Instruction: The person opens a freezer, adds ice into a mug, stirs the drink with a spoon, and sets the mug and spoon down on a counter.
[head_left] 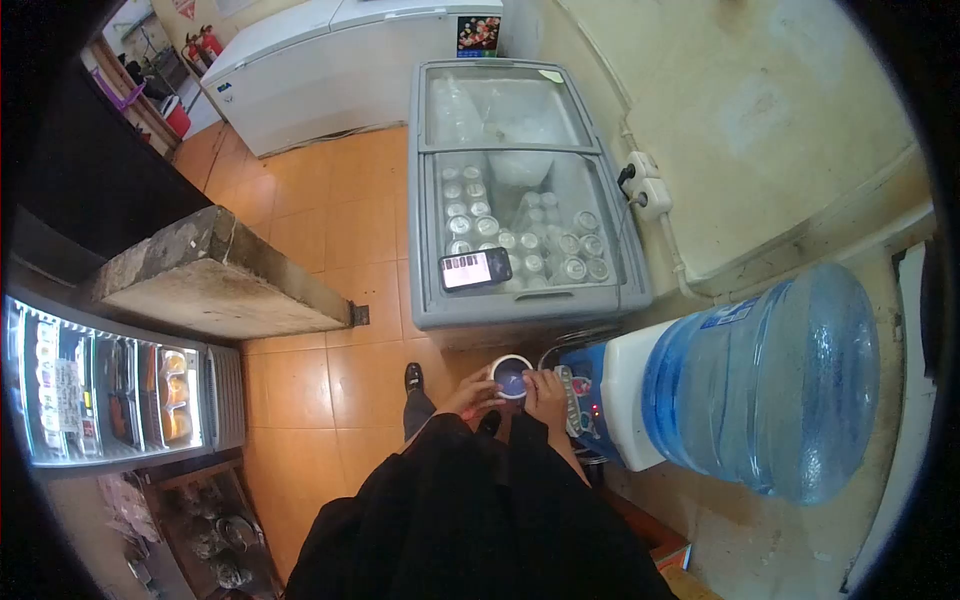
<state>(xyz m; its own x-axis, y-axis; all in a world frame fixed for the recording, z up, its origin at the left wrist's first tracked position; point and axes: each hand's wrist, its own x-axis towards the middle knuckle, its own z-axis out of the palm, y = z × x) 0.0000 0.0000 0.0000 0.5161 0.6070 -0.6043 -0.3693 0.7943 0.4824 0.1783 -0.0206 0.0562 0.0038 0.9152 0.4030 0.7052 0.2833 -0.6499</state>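
Note:
A round cup with a pale rim and a bluish inside (pixel 511 377) is held upright in front of my body, its open top facing me. My left hand (pixel 472 392) grips its left side. On the right side, my right hand (pixel 546 396) has its fingers closed against the cup. Just right of my right hand stands a blue and white water dispenser (pixel 625 392) with small red lights, carrying a large blue water bottle (pixel 765 385). The inside of the cup is too small to make out.
A glass-topped chest freezer (pixel 425 312) with several lidded containers stands ahead, a phone (pixel 477 269) on its lid. White freezers (pixel 320 85) line the back. A low wall (pixel 225 280) and a lit display fridge (pixel 222 395) are at the left.

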